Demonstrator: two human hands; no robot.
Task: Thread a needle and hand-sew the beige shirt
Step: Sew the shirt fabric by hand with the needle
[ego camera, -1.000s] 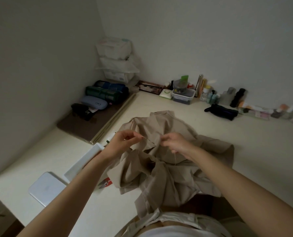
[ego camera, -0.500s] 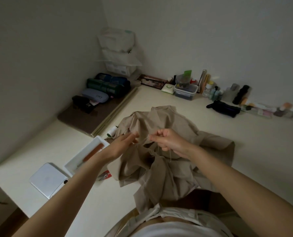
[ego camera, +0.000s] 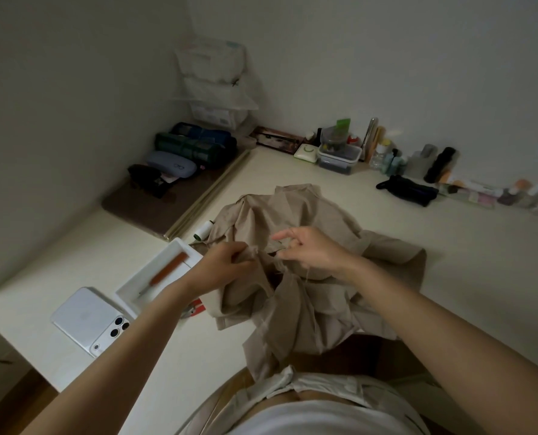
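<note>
1. Note the shirt (ego camera: 292, 296): bunched on the near edge of the table (ego camera: 449, 246), lower part hanging toward the lap, one fold raised between both grips.
2. Note the left grip (ego camera: 226, 266): closed on that fold, pinching cloth just beside the right grip (ego camera: 311, 252).
3. Read the right grip with care: forefinger straight, other fingers part curled over the fold. Impossible to tell whether pinching needle, thread or nothing.
4. Expect no sight of the needle, too small to make out. Look instead for a thin thread (ego camera: 306, 273), seemingly hanging below the right grip.
5. Judge the step as stitching rather than threading, with the spool (ego camera: 204, 230) lying aside at the shirt's far left edge, apart from both grips.
6. Hold the fold taut and flat with the left grip, giving the point one firm layer to enter.
7. Pinch the needle close to its point before pushing, and take small, even bites near the fold's edge.
8. Pull through slowly, up and away from the loose layers, to avoid catching a second layer or knotting the slack.
9. Stop pulling at first resistance; puckering probable in cloth this light.
10. Mind the left forearm, passing just beside the tray (ego camera: 148, 263) and near the phone (ego camera: 88, 321).
</note>
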